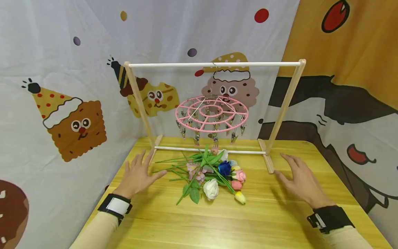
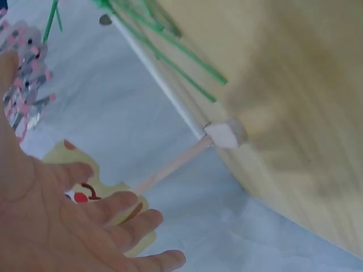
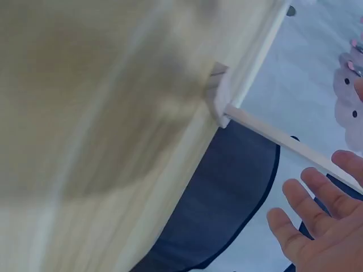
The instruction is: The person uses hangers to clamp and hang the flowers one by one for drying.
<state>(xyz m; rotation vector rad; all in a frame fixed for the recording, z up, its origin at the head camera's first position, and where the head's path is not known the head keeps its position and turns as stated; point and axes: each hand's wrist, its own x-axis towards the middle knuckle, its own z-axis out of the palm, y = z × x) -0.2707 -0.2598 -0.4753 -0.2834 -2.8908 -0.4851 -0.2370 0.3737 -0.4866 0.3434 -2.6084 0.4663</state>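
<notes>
My left hand hovers with fingers spread at the left of a pile of artificial flowers, holding nothing. On the other side my right hand is held out with its fingers extended, near the rack's right foot. Among the flowers lie a white rose, a blue rose, a pink rose and a yellow tulip. Green stems point left. Above them a round pink clip hanger with several metal clips hangs from the rack's white top bar.
The wooden rack stands at the back of the wooden table, its feet on the tabletop. A cartoon-printed cloth hangs behind and at both sides. In the left wrist view, stem ends lie near a rack foot.
</notes>
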